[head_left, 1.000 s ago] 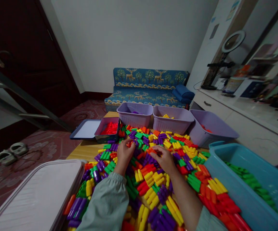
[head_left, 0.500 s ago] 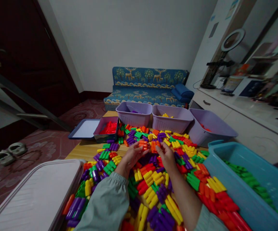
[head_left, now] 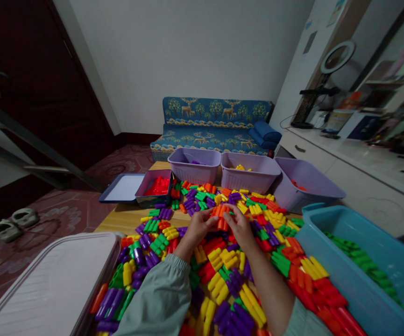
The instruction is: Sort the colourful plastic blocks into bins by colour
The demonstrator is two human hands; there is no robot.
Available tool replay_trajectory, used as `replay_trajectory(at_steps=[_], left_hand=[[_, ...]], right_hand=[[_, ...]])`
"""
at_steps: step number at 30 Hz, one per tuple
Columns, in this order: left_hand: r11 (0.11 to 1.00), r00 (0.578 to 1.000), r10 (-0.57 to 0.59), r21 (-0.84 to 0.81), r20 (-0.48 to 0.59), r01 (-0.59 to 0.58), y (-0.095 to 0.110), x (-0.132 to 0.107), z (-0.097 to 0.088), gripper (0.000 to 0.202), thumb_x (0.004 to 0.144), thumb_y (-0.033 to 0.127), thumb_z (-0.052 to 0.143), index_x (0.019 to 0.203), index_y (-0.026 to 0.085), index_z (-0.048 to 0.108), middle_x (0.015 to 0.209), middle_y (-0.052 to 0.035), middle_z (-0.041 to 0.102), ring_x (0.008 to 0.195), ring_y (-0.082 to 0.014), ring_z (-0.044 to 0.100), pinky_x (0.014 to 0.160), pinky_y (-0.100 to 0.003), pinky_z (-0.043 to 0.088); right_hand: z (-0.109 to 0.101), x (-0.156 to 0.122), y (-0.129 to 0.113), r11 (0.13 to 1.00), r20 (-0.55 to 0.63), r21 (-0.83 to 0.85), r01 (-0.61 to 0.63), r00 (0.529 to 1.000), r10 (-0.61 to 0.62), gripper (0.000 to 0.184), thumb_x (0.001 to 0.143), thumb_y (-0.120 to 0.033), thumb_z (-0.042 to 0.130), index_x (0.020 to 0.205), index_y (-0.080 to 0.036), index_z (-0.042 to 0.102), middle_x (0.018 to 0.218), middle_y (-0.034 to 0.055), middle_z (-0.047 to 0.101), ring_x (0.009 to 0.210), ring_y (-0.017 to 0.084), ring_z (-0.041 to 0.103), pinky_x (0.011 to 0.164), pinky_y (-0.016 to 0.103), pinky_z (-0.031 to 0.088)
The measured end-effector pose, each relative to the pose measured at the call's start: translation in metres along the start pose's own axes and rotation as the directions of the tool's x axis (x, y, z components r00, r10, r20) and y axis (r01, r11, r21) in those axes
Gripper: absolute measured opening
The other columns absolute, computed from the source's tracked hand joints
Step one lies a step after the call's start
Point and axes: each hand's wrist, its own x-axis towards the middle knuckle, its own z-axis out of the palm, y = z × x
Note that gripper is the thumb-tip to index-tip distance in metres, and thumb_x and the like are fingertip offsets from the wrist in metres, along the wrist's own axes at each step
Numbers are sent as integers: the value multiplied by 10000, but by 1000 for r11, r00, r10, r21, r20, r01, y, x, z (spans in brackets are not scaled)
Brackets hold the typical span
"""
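Both hands meet above the middle of a table strewn with plastic building blocks in yellow, purple, green, red and orange. My left hand (head_left: pixel 199 228) is closed, thumb and fingers gripping orange building blocks (head_left: pixel 221 215) from the left. From the right, my right hand (head_left: pixel 239 226) grips the orange blocks too, its fingertips around their edge. The orange pieces touch each other between the hands; whether they are joined I cannot tell. Yellow blocks (head_left: pixel 219 284) and purple blocks (head_left: pixel 235 319) lie loose just below the hands.
Lilac bins (head_left: pixel 194 172) stand along the far table edge, with a tin (head_left: pixel 152 200) of red pieces at their left. A blue bin (head_left: pixel 349 261) holding green pieces is at right. A white lid (head_left: pixel 58 280) lies at front left. Behind is a blue sofa (head_left: pixel 216 133).
The hands have come together. The orange blocks, held apart in each hand before, now touch. The loose blocks and bins stay where they were.
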Motion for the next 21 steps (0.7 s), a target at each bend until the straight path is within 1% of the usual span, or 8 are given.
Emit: replay_trajectory(at_steps=[3, 7, 9, 12, 13, 14, 17, 21], left_hand=[[998, 999, 35, 55, -10, -35, 0, -2, 0, 675, 673, 507, 755, 1214, 120, 644, 826, -49, 739, 674, -182, 676, 620, -296, 563], [980, 993, 110, 173, -37, -102, 0, -3, -1, 592, 766, 472, 675, 1254, 139, 629, 877, -59, 749, 705, -211, 680, 630, -327, 564], [950, 982, 182, 266, -47, -163, -1, -3, -2, 531, 804, 447, 635, 1246, 153, 640, 952, -68, 750, 782, -228, 686, 688, -337, 567], [894, 952, 303, 360, -43, -268, -3, -2, -3, 431, 832, 400, 610, 1191, 173, 681, 1080, -74, 730, 984, -251, 663, 871, -345, 532], [879, 944, 326, 381, -44, -286, -3, -1, -3, 411, 835, 388, 608, 1178, 175, 689, 1102, -77, 724, 1016, -252, 654, 907, -345, 516], [869, 941, 336, 401, -45, -291, -4, -1, -3, 402, 838, 380, 606, 1174, 175, 691, 1109, -82, 721, 1016, -252, 655, 918, -348, 510], [844, 937, 346, 455, -58, -283, -5, -1, -3, 398, 839, 372, 607, 1170, 169, 691, 1088, -98, 726, 947, -252, 672, 874, -356, 525], [826, 924, 374, 481, -81, -292, -4, -2, -3, 364, 826, 351, 627, 1133, 172, 708, 1050, -101, 735, 906, -251, 679, 841, -350, 530]], right_hand=[[0, 0, -4, 995, 84, 89, -54, 995, 47, 510, 832, -541, 576, 1244, -241, 574, 1178, 75, 669, 1072, 246, 637, 891, 384, 537], [1, 0, -7, 983, 146, 170, -67, 988, 42, 498, 806, -500, 628, 1232, -249, 574, 1078, 61, 703, 1024, 252, 658, 881, 404, 544], [2, -1, -7, 979, 160, 182, -96, 985, 67, 481, 784, -496, 648, 1190, -247, 582, 1002, 52, 711, 932, 243, 680, 812, 386, 565], [3, -2, -7, 956, 163, 241, -164, 978, 127, 458, 767, -482, 656, 1145, -240, 565, 870, 31, 697, 717, 203, 674, 634, 334, 571], [4, -2, -7, 947, 158, 268, -177, 978, 138, 451, 763, -471, 662, 1132, -235, 556, 837, 24, 686, 667, 189, 660, 597, 321, 562], [4, -2, -8, 939, 149, 291, -183, 978, 145, 445, 757, -459, 671, 1119, -231, 548, 812, 17, 675, 637, 178, 649, 579, 311, 555], [5, -2, -10, 929, 120, 319, -189, 980, 158, 443, 744, -438, 687, 1097, -220, 532, 806, 15, 657, 617, 163, 633, 563, 295, 545], [3, -4, -15, 935, 132, 301, -187, 979, 154, 480, 770, -442, 659, 1175, -224, 521, 933, 51, 659, 674, 167, 638, 581, 297, 548]])
